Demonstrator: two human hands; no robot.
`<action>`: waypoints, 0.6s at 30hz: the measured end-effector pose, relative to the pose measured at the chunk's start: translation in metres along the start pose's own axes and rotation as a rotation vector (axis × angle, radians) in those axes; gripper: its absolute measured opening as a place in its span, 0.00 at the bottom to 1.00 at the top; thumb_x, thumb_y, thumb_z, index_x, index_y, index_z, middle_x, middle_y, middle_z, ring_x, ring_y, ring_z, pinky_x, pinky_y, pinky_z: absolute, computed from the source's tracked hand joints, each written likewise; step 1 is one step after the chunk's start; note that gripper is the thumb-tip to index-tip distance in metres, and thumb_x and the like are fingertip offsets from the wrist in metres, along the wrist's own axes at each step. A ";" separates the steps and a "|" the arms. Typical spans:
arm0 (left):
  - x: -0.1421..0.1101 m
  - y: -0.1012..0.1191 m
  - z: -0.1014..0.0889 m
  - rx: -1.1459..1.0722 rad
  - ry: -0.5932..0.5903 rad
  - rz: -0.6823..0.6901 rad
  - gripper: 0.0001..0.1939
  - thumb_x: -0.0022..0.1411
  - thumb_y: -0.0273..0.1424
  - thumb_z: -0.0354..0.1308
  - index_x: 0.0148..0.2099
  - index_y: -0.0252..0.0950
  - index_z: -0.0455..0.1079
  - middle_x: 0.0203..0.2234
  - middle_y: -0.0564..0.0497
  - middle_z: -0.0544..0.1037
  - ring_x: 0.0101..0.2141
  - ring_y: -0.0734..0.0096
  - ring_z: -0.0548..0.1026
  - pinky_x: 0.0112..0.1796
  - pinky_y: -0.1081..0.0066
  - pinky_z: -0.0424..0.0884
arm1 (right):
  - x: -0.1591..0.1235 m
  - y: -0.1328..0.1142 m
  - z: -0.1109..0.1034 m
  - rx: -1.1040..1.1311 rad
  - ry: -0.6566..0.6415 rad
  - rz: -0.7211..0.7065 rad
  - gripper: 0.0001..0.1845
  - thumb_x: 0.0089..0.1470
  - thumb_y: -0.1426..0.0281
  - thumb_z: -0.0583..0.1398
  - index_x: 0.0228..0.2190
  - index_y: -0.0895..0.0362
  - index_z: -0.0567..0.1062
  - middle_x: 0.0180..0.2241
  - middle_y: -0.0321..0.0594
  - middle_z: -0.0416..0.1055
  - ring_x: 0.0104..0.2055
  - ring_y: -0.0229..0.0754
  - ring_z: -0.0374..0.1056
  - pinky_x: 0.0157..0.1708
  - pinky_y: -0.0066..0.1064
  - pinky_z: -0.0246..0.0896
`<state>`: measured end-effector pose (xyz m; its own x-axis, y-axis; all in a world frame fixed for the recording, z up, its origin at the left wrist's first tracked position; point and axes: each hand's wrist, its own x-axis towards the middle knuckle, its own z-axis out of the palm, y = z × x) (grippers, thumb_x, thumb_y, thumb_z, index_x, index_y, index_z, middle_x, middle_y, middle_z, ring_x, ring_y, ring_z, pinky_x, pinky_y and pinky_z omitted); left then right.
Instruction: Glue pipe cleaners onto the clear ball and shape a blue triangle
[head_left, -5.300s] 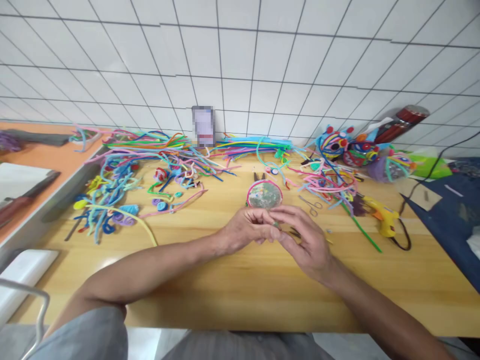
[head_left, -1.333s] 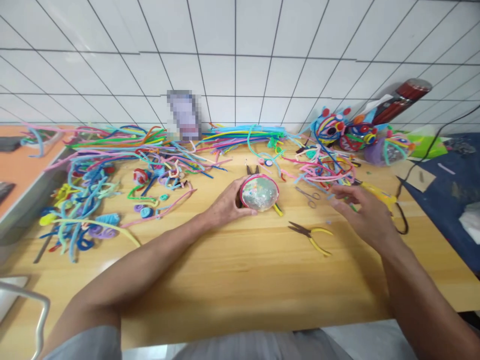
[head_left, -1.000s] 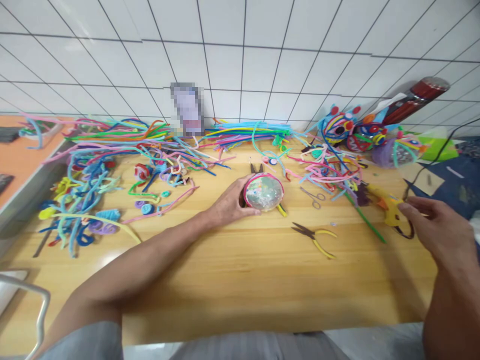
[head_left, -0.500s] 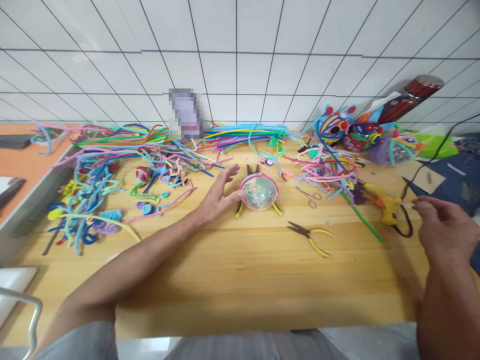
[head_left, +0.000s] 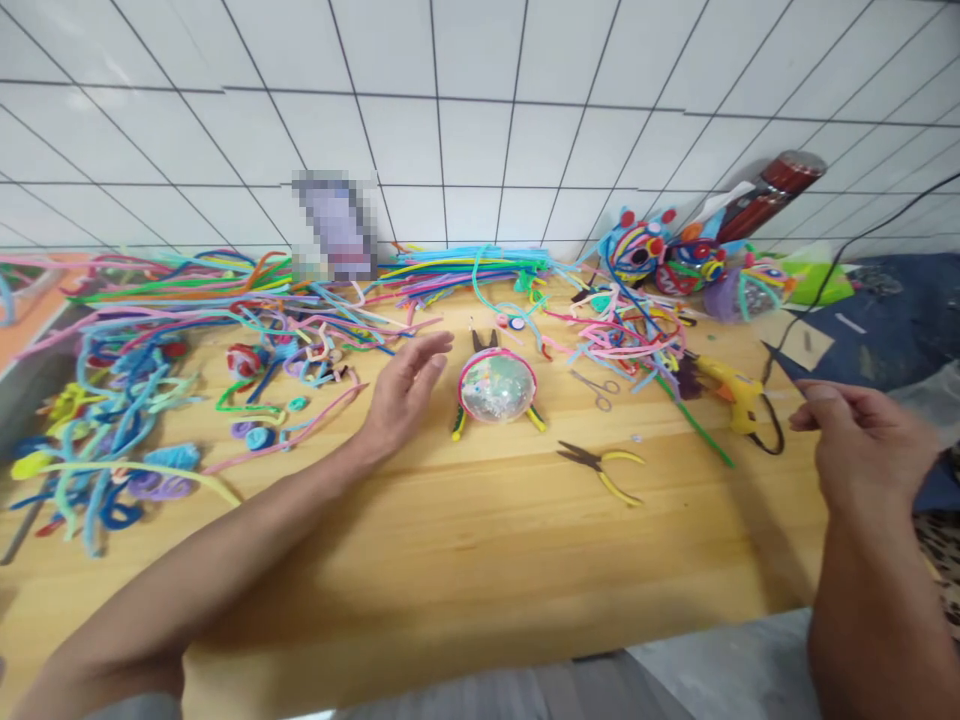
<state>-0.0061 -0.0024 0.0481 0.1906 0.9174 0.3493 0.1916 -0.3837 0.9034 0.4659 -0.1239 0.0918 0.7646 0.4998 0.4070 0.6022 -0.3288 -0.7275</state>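
My left hand is open just left of a clear plastic ball, with a small gap between them. A pink-red pipe cleaner rings the ball, which rests on pliers with green-and-yellow handles. At the right, my right hand has thumb and fingers pinched together; whatever is between them is too small to make out. A yellow glue gun lies left of it. Yellow-handled pliers and small scissors lie between the ball and the glue gun.
Piles of coloured pipe cleaners cover the table's left side and back. Decorated balls and a red flask stand at the back right, by the tiled wall. A blurred phone leans there. A black cord runs to the glue gun.
My left hand has drawn back slightly from the ball, leaving a gap. The right hand stays pinched, a little farther from the glue gun. The whole view has turned rightward.
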 end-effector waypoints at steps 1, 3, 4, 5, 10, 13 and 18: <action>0.002 0.002 -0.003 -0.011 0.027 -0.026 0.19 0.73 0.46 0.58 0.54 0.38 0.77 0.46 0.44 0.85 0.46 0.63 0.83 0.51 0.60 0.79 | -0.004 -0.007 0.000 0.010 -0.030 0.000 0.13 0.45 0.62 0.64 0.31 0.54 0.84 0.21 0.42 0.75 0.23 0.46 0.68 0.24 0.38 0.62; 0.006 0.006 -0.008 -0.021 0.049 -0.066 0.17 0.71 0.45 0.60 0.49 0.38 0.80 0.35 0.48 0.86 0.36 0.67 0.83 0.44 0.64 0.81 | -0.015 -0.023 0.000 0.035 -0.116 -0.006 0.15 0.44 0.61 0.64 0.32 0.55 0.85 0.20 0.39 0.74 0.22 0.43 0.66 0.24 0.35 0.60; 0.007 0.007 -0.010 -0.017 0.051 -0.075 0.16 0.70 0.45 0.62 0.46 0.38 0.81 0.32 0.49 0.86 0.33 0.68 0.82 0.41 0.66 0.80 | -0.021 -0.031 0.001 0.055 -0.174 -0.029 0.15 0.45 0.60 0.64 0.32 0.55 0.84 0.20 0.38 0.74 0.22 0.43 0.67 0.25 0.35 0.61; 0.008 0.008 -0.012 -0.010 0.053 -0.083 0.15 0.68 0.44 0.63 0.44 0.37 0.81 0.30 0.50 0.86 0.31 0.69 0.81 0.38 0.67 0.80 | -0.027 -0.038 0.003 0.069 -0.255 -0.066 0.15 0.46 0.60 0.64 0.32 0.54 0.84 0.21 0.38 0.75 0.24 0.43 0.69 0.27 0.34 0.64; 0.014 0.000 -0.017 0.135 0.028 -0.135 0.21 0.67 0.45 0.63 0.25 0.37 0.75 0.18 0.53 0.79 0.21 0.73 0.75 0.28 0.73 0.73 | -0.060 -0.062 0.023 0.001 -0.546 -0.422 0.13 0.55 0.58 0.62 0.34 0.50 0.85 0.26 0.38 0.81 0.28 0.45 0.76 0.31 0.35 0.69; 0.021 -0.009 -0.020 0.261 -0.034 -0.035 0.28 0.75 0.48 0.49 0.29 0.36 0.77 0.18 0.51 0.79 0.22 0.70 0.77 0.30 0.71 0.74 | -0.069 -0.064 0.040 0.052 -0.641 -0.560 0.12 0.59 0.59 0.62 0.38 0.48 0.85 0.31 0.38 0.85 0.24 0.43 0.74 0.27 0.34 0.69; 0.039 -0.018 -0.017 0.440 -0.085 0.085 0.25 0.76 0.46 0.49 0.36 0.36 0.79 0.36 0.45 0.86 0.38 0.63 0.84 0.44 0.65 0.78 | -0.067 -0.050 0.063 0.102 -0.679 -0.593 0.12 0.60 0.59 0.62 0.38 0.49 0.85 0.34 0.39 0.86 0.25 0.44 0.76 0.25 0.33 0.68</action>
<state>-0.0183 0.0423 0.0495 0.2977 0.8760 0.3794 0.5593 -0.4821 0.6743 0.3700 -0.0906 0.0659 0.0165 0.9401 0.3405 0.8061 0.1890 -0.5608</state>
